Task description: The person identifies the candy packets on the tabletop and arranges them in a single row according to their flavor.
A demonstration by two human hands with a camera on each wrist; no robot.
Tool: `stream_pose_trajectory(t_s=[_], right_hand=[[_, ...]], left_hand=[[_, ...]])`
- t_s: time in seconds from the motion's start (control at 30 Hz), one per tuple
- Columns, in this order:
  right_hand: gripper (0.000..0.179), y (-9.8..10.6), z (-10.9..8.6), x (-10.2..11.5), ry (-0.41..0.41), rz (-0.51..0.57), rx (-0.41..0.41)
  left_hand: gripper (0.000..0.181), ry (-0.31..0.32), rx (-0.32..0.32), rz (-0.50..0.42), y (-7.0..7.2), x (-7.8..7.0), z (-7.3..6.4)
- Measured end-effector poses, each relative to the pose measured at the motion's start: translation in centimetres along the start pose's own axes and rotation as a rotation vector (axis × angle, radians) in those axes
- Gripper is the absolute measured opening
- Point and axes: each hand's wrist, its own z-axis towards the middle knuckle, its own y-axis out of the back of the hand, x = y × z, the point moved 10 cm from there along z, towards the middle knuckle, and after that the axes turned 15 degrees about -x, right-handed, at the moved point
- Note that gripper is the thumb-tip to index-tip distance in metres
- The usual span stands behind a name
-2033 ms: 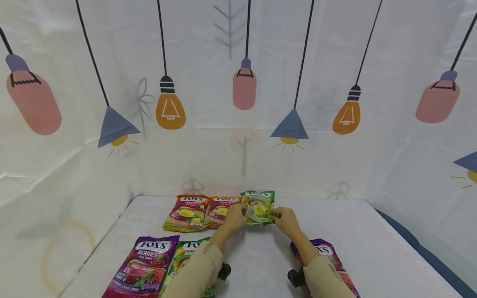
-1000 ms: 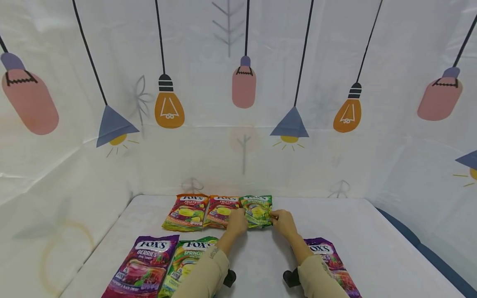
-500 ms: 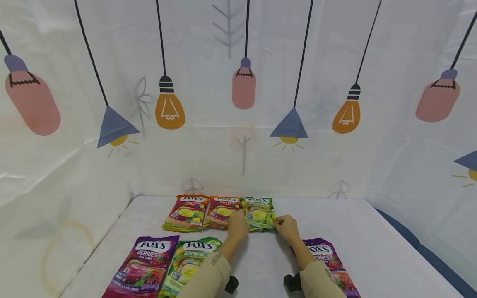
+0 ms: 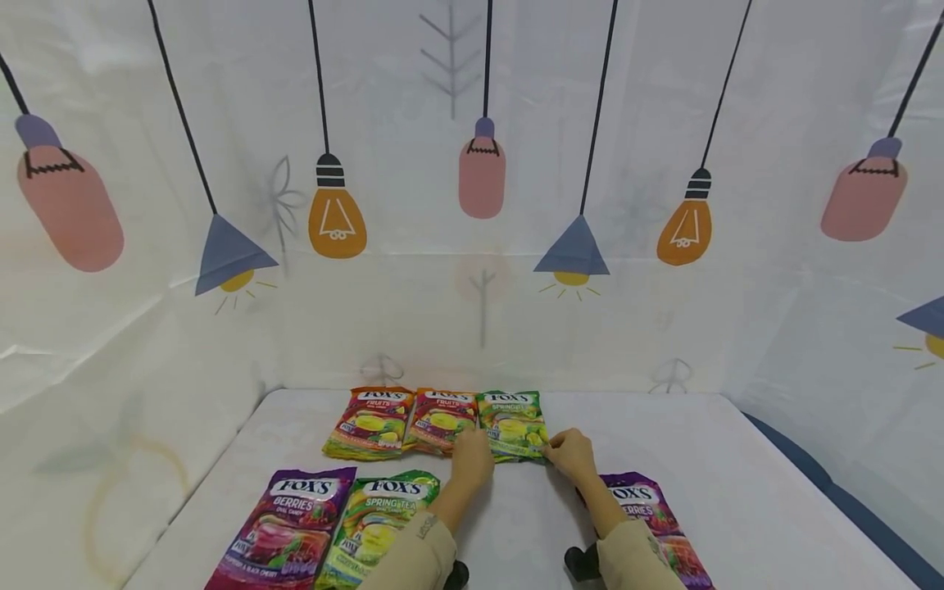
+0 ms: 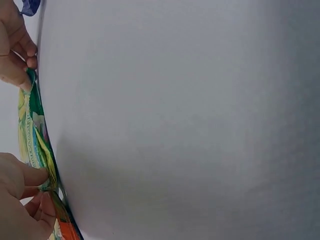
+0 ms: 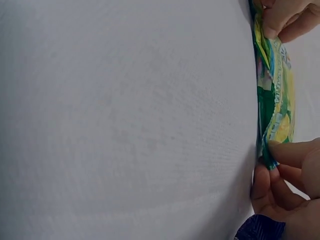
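Note:
A green Fox's Spring Tea candy bag (image 4: pixel 511 422) lies at the right end of a row at the table's far edge. My left hand (image 4: pixel 472 457) pinches its near left corner; in the left wrist view the thumb and fingers (image 5: pixel 36 176) close on the crimped edge. At the near right corner my right hand (image 4: pixel 572 453) pinches the bag, thumb on top and fingers beneath in the right wrist view, where the green bag (image 6: pixel 280 100) appears edge-on. Directly left of it lies a red-orange Fox's Fruits bag (image 4: pixel 442 419), partly behind my left hand.
Another Fruits bag (image 4: pixel 371 422) ends the row on the left. Nearer, a large purple Berries bag (image 4: pixel 288 533) and a larger green Spring Tea bag (image 4: pixel 379 524) lie left; a second purple bag (image 4: pixel 656 524) lies right, partly under my right arm. A white printed sheet (image 4: pixel 413 311) hangs behind the table.
The green bag, raised and tilted two seconds ago, came down flat beside the Fruits bag and shifted slightly towards me. Both hands moved nearer with it, still pinching its corners.

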Motion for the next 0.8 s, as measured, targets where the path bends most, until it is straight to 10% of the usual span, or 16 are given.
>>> stream_pose_trajectory(t_s=[0.37,0.8], right_hand=[[0.02,1.0,-0.5,0.9,0.087,-0.019,-0.133],[0.017,2.5,-1.7,1.7,0.114,0.071,-0.163]], left_hand=[[0.018,0.14,-0.08,-0.308,0.5,1.9,-0.7],[0.019,0.135,-0.121,-0.507,2.4,2.1,-1.4]])
